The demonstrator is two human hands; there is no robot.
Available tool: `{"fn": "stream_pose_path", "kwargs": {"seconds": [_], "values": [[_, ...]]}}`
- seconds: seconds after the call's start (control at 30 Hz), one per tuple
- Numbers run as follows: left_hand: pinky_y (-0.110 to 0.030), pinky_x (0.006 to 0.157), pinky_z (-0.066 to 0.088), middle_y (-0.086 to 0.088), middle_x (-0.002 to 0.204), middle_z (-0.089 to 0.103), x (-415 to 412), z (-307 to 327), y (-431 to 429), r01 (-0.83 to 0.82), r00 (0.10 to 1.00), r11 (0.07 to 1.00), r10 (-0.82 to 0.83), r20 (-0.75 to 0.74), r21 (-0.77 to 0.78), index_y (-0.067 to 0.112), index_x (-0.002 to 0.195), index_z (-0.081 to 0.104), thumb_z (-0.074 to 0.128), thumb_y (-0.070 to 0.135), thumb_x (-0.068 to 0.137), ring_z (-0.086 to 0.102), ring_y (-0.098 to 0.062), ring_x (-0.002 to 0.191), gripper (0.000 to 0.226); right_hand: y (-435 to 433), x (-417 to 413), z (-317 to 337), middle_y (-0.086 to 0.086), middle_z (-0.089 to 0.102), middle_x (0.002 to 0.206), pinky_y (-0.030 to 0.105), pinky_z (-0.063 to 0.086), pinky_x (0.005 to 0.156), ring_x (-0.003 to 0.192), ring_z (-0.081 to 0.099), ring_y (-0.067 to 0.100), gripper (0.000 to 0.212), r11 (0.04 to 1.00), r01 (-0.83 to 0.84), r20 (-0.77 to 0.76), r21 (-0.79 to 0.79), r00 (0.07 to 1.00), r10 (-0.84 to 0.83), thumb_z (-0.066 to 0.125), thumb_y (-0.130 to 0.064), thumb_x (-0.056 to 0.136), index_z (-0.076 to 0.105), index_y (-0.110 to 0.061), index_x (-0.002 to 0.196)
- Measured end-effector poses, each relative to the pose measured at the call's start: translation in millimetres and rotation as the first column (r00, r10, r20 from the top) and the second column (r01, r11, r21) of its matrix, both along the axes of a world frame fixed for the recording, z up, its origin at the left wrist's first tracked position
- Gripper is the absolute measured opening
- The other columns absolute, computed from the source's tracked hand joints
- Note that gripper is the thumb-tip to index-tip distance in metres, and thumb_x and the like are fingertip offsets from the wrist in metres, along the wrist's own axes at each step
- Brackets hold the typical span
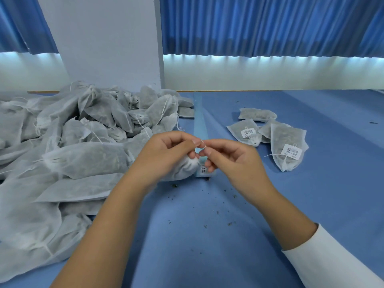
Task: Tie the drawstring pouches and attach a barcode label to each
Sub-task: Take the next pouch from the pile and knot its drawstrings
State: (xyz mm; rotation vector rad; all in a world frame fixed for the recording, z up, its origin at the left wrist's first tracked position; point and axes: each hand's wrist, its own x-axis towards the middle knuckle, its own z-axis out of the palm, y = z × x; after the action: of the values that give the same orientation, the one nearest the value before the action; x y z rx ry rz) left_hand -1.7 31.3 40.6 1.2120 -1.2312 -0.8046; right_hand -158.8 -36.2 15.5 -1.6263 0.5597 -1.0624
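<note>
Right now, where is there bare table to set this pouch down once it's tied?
Bare table lies right of the labelled pouches and near you, below the label strip, dotted only with crumbs. A narrow lane runs between the label strip and those labelled pouches. The left side is crowded by the pile of pouches.

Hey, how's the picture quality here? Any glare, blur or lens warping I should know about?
Head view: the strip under the curtains is blown out white; the pillar leans from wide-angle warping; the left hand is slightly smeared at the wrist, the right hand sharper; the drawstring they pinch barely shows.
</note>
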Motion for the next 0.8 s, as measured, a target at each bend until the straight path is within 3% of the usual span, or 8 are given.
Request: {"fn": "stream_pose_path", "kwargs": {"seconds": [0.1, 0.23, 0.4, 0.5, 0.6, 0.67, 0.77, 0.8], "values": [[-0.012, 0.064, 0.048, 0.009, 0.058, 0.059, 1, 1, 2, 0.104, 0.992, 0.994, -0.103, -0.067, 0.019, 0.015, 0.075, 0.076, 0.067, 0.021, 0.084, 0.062, -0.005, 0.063, 0.013, -3, -3, 2, 0.002, 0.075, 0.081, 0.023, 0.057, 0.072, 0.067, 0.066, 0.012, 0.017, 0.998, 0.059, 0.115, 0.018, 0.992, -0.061, 0.065, -0.002, 0.089, 0.075, -0.014, 0.095], [-0.015, 0.067, 0.052, 0.005, 0.069, 0.070, -4, -2, 2, 0.261, 0.952, 0.965, -0.253, -0.174, 0.023, 0.016, 0.084, 0.080, 0.070, 0.017, 0.082, 0.068, -0.007, 0.070, 0.010, -2, 0, 0, -0.001, 0.074, 0.075, 0.020, 0.055, 0.066, 0.064, 0.068, 0.011, 0.014, 0.997, 0.073, 0.170, 0.015, 0.983, -0.075, 0.067, -0.001, 0.087, 0.074, -0.013, 0.089], [-0.016, 0.072, 0.055, 0.000, 0.104, 0.077, -9, 1, 1, 0.147, 0.943, 0.989, -0.141, -0.300, -0.003, 0.017, 0.103, 0.077, 0.068, 0.011, 0.085, 0.072, -0.005, 0.087, 0.021, 1, 4, -8, -0.004, 0.073, 0.077, 0.023, 0.055, 0.066, 0.067, 0.069, 0.014, 0.019, 0.974, 0.141, 0.006, -0.175, 0.990, -0.142, 0.066, -0.001, 0.089, 0.074, -0.018, 0.088], [-0.016, 0.082, 0.054, 0.008, 0.108, 0.076, -4, 0, -1, 0.012, 0.990, 1.000, -0.012, -0.138, 0.004, 0.017, 0.111, 0.072, 0.064, 0.005, 0.092, 0.070, 0.000, 0.096, 0.024, 1, 3, -10, -0.002, 0.071, 0.079, 0.030, 0.055, 0.069, 0.070, 0.065, 0.015, 0.011, 0.916, 0.136, -0.126, -0.377, 0.972, -0.196, 0.069, -0.004, 0.087, 0.074, -0.013, 0.088], [-0.009, 0.082, 0.048, 0.012, 0.105, 0.076, 3, 0, 1, -0.043, 0.997, 0.999, 0.041, 0.066, 0.029, 0.018, 0.111, 0.073, 0.065, 0.008, 0.092, 0.065, 0.006, 0.102, 0.022, 2, -1, -7, 0.002, 0.065, 0.074, 0.023, 0.050, 0.064, 0.066, 0.059, 0.014, 0.006, 0.833, 0.091, -0.139, -0.545, 0.971, -0.197, 0.068, -0.007, 0.085, 0.074, -0.008, 0.086], [-0.005, 0.078, 0.046, 0.013, 0.099, 0.077, 7, 2, 5, 0.035, 0.988, 0.990, -0.054, 0.144, 0.133, 0.023, 0.101, 0.077, 0.069, 0.016, 0.090, 0.066, 0.007, 0.095, 0.016, 1, -5, -3, 0.004, 0.064, 0.074, 0.018, 0.047, 0.063, 0.064, 0.058, 0.012, 0.007, 0.779, 0.093, -0.107, -0.620, 0.973, -0.202, 0.067, -0.005, 0.084, 0.073, -0.007, 0.085], [-0.012, 0.093, 0.046, 0.003, 0.096, 0.078, 8, 4, 11, 0.266, 0.928, 0.919, -0.326, 0.181, 0.291, 0.025, 0.088, 0.080, 0.071, 0.029, 0.086, 0.068, -0.002, 0.104, 0.010, -3, -11, 2, 0.002, 0.063, 0.077, 0.017, 0.046, 0.064, 0.066, 0.057, 0.009, 0.006, 0.732, 0.124, -0.065, -0.670, 0.972, -0.224, 0.070, -0.005, 0.083, 0.074, -0.009, 0.084], [-0.012, 0.092, 0.046, 0.003, 0.092, 0.077, 7, 4, 11, 0.302, 0.912, 0.903, -0.367, 0.184, 0.305, 0.026, 0.085, 0.080, 0.071, 0.030, 0.089, 0.069, -0.004, 0.102, 0.011, -4, -12, 3, 0.001, 0.062, 0.079, 0.017, 0.047, 0.064, 0.068, 0.057, 0.008, 0.006, 0.730, 0.130, -0.062, -0.671, 0.971, -0.230, 0.071, -0.007, 0.083, 0.075, -0.011, 0.085]]}}
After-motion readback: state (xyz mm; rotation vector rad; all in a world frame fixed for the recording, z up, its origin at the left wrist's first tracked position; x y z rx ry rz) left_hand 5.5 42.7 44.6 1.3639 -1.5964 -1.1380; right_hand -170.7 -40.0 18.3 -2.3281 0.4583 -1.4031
